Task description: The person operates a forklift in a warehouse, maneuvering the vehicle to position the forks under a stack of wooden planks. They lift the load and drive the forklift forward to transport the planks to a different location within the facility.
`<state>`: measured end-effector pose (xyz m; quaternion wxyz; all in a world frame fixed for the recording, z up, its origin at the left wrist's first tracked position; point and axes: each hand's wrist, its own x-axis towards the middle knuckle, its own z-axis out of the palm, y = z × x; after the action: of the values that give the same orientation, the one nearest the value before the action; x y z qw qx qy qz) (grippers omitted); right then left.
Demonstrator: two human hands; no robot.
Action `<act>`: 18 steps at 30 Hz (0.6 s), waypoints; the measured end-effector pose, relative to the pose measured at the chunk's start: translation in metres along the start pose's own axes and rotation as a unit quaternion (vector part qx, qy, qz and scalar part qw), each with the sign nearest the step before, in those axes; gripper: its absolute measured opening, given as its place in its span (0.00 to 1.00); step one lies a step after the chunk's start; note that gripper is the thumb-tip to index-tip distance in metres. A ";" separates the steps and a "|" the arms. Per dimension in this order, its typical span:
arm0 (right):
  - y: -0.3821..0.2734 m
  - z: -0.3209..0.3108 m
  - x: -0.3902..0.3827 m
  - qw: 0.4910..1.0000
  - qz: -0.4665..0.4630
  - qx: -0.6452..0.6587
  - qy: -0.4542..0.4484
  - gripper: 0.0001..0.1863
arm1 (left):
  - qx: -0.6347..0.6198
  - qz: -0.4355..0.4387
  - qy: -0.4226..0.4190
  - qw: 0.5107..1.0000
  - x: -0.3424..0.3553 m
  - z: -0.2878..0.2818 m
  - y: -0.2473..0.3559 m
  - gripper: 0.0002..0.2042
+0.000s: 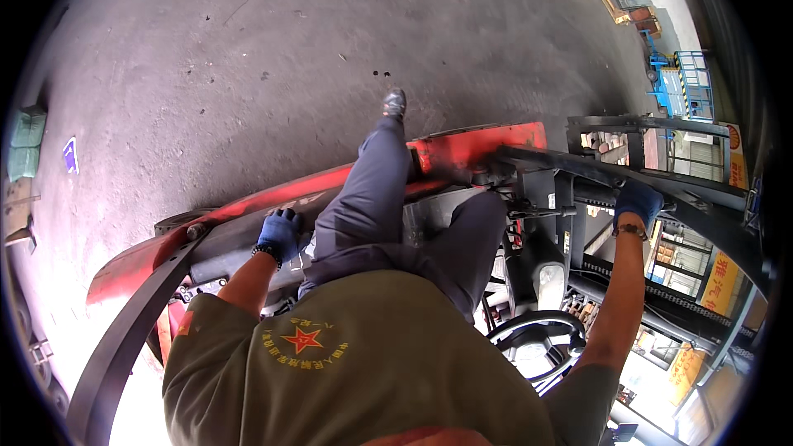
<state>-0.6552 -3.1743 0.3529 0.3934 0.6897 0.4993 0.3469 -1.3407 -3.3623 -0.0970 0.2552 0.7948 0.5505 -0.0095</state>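
My left hand [283, 235], in a blue glove, presses down on the dark cover [235, 239] beside my thigh, its fingers lying on the surface. My right hand [638, 201], also gloved in blue, is closed around a black frame bar [698, 219] of a red forklift [479, 145]. Part of its grip is hidden behind the back of the hand. Between my right arm and my body is a black steering wheel [537, 319]. One leg stretches out over the red side, with its dark shoe [395, 103] over the concrete floor; the other knee is bent inside the cab.
A dark curved post [136, 339] rises at the left. Grey concrete floor [273, 58] lies beyond the forklift. A blue lift platform [690, 87] stands at the far right, and green bundles [27, 143] sit at the far left near a purple-and-white sheet [71, 155].
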 end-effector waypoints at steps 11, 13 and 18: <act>0.009 0.003 0.038 0.986 0.004 0.040 -0.163 0.17 | -0.152 -0.172 0.099 0.968 0.015 0.026 -0.004 0.12; -0.008 0.009 0.050 0.975 -0.036 0.062 -0.209 0.21 | -0.149 -0.232 0.104 0.956 0.013 0.019 0.003 0.12; -0.143 -0.022 0.093 0.935 -0.152 0.286 -0.145 0.29 | -0.151 -0.235 0.060 0.958 -0.044 0.039 -0.004 0.12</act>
<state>-0.7095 -3.0532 0.2438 0.2958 0.7318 0.6136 0.0225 -1.3515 -3.4157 -0.1198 0.3295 0.5943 0.7311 0.0616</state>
